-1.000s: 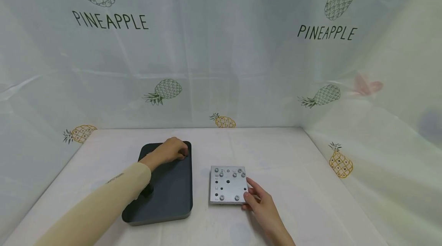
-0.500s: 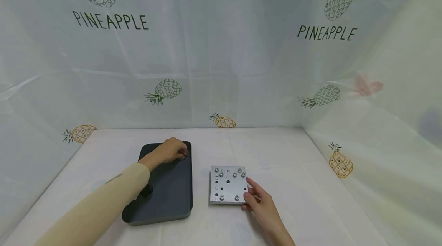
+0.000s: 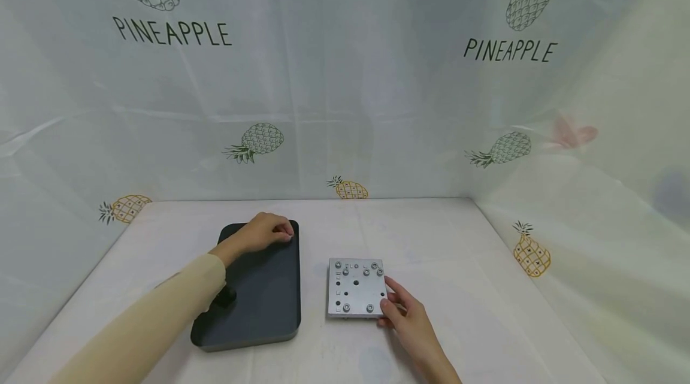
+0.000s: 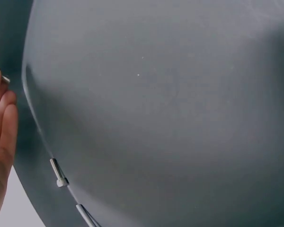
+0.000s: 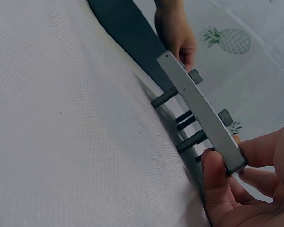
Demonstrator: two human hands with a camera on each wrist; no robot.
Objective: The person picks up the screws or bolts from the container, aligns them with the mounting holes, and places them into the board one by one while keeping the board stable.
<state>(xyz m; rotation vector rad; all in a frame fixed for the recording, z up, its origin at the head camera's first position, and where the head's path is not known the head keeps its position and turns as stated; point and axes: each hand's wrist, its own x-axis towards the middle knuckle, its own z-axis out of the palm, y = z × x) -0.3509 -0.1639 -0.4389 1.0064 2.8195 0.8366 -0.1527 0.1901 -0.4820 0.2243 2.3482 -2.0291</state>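
My left hand (image 3: 264,232) is over the far right corner of the dark grey tray (image 3: 265,306). In the left wrist view its thumb and fingers pinch a small silvery screw (image 4: 6,80), of which only one end shows. Two more screws, a nearer one (image 4: 59,173) and another (image 4: 86,215), lie along the tray's edge. My right hand (image 3: 411,323) grips the near right corner of a square metal plate (image 3: 362,299) with holes and several screws in it. In the right wrist view, threaded shanks (image 5: 191,141) stick out under the plate, which is held tilted.
A black object (image 3: 225,296) sits at the tray's left side, partly behind the left sleeve (image 3: 178,294). White cloth (image 3: 474,288) covers the table. A pineapple-print curtain (image 3: 399,120) hangs behind and at the sides.
My left hand has lifted slightly and drawn a little to the left, with the forearm shifting left too. The right hand and the plate stay where they were.
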